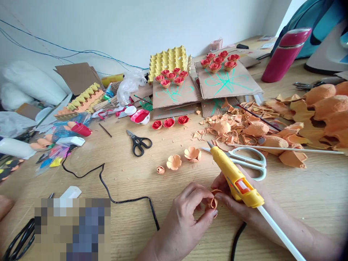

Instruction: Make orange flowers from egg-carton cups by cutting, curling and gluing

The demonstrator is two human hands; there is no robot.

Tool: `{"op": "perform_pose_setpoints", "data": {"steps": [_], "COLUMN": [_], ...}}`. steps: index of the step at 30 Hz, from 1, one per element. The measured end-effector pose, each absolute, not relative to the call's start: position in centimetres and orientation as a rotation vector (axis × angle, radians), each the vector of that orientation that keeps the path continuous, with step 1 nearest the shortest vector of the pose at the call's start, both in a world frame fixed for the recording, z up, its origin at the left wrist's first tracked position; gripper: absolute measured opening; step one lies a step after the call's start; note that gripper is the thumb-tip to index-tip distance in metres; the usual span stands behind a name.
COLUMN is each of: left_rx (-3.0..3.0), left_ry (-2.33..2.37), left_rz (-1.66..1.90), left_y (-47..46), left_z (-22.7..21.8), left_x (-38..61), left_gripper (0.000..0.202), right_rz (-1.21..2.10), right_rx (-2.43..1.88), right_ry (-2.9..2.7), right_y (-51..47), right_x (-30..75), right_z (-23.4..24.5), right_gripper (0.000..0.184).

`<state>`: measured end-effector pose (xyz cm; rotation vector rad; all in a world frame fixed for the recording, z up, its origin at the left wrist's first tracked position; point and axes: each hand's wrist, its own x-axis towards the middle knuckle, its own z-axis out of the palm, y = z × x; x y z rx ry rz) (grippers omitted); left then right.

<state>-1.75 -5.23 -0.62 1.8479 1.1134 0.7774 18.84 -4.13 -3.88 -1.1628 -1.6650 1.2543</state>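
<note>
My left hand (190,210) is closed, pinching a small curled piece of orange egg carton (214,203) between thumb and fingers. Around a yellow glue gun (233,174) is my right hand (231,203), its fingertips also touching the curled strip. A white glue stick (280,232) runs out of the gun's back end, and the nozzle points up and left. Ahead of my hands lie a small rolled bud (160,170), a petalled cup (174,162) and a fuller cup (193,154). White-handled scissors (251,159) rest partly behind the gun.
Black scissors (140,143) and red paper roses (169,123) lie farther back. Cardboard sheets (228,85) carry more roses. Torn carton scraps (239,127) pile at right, near a magenta bottle (285,56). A black cord (125,201) crosses the left side. Another person's hand (5,206) shows at the left edge.
</note>
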Motion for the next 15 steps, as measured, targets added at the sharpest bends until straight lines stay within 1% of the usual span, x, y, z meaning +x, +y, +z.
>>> {"op": "perform_pose_setpoints", "data": {"steps": [3, 6, 8, 12, 15], "left_rx": [1.949, 2.005, 1.998, 1.956, 1.953], "left_ry": [1.208, 1.328, 1.360, 1.364, 1.370], "left_rz": [0.785, 0.803, 0.798, 0.764, 0.749], "left_y": [-5.4, -5.5, -5.4, -5.3, -5.2], "left_z": [-0.6, -0.8, -1.0, -1.4, -1.6], "left_x": [-1.8, -2.0, -2.1, -2.2, -2.3], "left_gripper": [0.026, 0.023, 0.024, 0.024, 0.024], "right_rz": [1.124, 1.025, 1.058, 1.256, 1.295], "right_rx": [-1.215, -1.259, -1.245, -1.155, -1.171], "right_ry": [-1.645, -1.673, -1.724, -1.786, -1.781], "right_y": [-4.0, -4.0, -4.2, -4.4, -4.3], "right_x": [19.3, 19.6, 19.6, 19.0, 18.8], "right_z": [-3.8, -3.4, -2.9, -1.9, -1.6], "right_gripper": [0.015, 0.010, 0.009, 0.008, 0.007]}}
